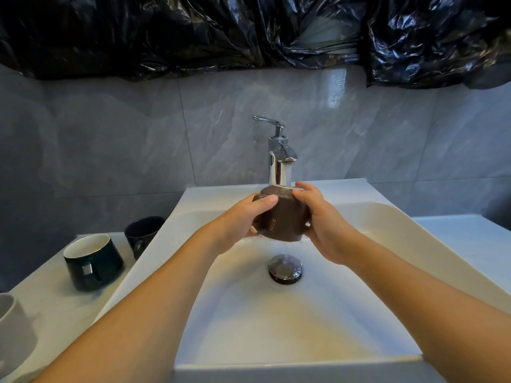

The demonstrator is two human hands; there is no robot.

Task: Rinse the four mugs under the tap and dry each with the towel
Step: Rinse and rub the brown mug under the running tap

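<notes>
Both hands hold a brown mug (282, 217) lettered "Nice" under the chrome tap (279, 158), above the white sink (387, 217), with its base tipped toward the spout and its wider end facing down and toward the camera; water falls from it to the round dark drain plug (285, 268) directly below. The left hand (243, 219) grips the mug's left side, thumb laid across the upper edge and fingers curled underneath beside a pale squared handle piece. The right hand (323, 217) clasps the right side, its fingers (304, 189) wrapped over the top rim nearest the spout, partly hiding the mug's far end. On the pale desk (55, 305) left of the basin three more mugs wait: a dark green mug (92, 262) with a white interior and a squared handle facing the camera, a black mug (142, 234) just behind it and partly hidden by the sink's raised edge, and a grey mug (11, 319) cut off at the left border. Grey marbled tiles (110, 139) back the tap, and crumpled black plastic sheeting (193, 31) hangs across the wall above them
</notes>
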